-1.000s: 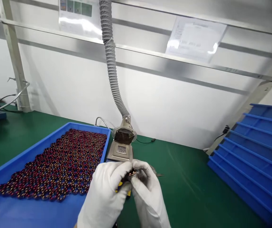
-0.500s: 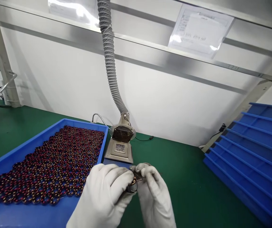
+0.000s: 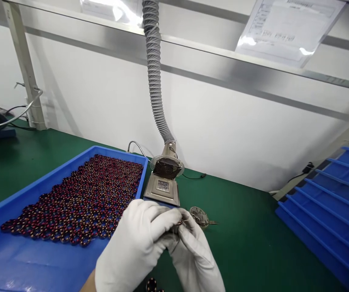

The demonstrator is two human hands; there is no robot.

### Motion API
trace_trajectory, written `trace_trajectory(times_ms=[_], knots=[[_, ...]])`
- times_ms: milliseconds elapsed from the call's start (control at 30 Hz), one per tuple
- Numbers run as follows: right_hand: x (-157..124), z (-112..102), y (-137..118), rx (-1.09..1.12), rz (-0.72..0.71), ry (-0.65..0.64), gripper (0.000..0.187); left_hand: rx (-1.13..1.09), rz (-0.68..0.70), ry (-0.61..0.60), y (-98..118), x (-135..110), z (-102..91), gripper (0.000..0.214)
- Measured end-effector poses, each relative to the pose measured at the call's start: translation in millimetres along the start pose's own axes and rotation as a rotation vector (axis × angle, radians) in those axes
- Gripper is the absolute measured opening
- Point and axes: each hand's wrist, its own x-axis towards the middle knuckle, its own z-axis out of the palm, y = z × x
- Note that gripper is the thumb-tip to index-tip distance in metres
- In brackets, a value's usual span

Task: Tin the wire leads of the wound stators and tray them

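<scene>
My left hand, in a white glove, is closed on a small dark ring-shaped part, which is mostly hidden by the fingers. My right hand, also gloved, meets it from the right with its thumb and fingers pinched at the same part. Thin wires stick out between the fingertips. To the left, a blue tray holds rows of similar dark rings with red and gold spots. A couple more dark rings lie on the table below my hands.
Just beyond my hands stands a square metal device under a round hood with a grey flexible duct. A round dish with a metal strip lies on the green table. Stacked blue trays stand at the right.
The view has shifted left. My hands have drawn closer together, and my right fingers now cover more of the ring part. The round dish and the loose rings below have come into view.
</scene>
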Motion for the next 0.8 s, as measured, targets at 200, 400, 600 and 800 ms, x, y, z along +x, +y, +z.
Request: trace_trajectory(times_ms=[200, 400, 600, 800], knots=[[-6, 8, -4, 0.095, 0.138, -0.048, 0.033, -0.478, -0.247, 0.089, -1, 3, -5.4, 0.012], [-13, 7, -10, 0.089, 0.119, -0.054, 0.027, -0.734, -0.588, 0.115, -1, 8, -13.0, 0.02], [-5, 4, 0, 0.015, 0.089, -0.004, 0.034, -1.069, -0.717, 0.292, 5, 0, 7.0, 0.009], [-1, 5, 5, 0.125, 0.148, -0.008, 0.031, -0.91, -0.685, 0.168, 4, 3, 0.2, 0.027]])
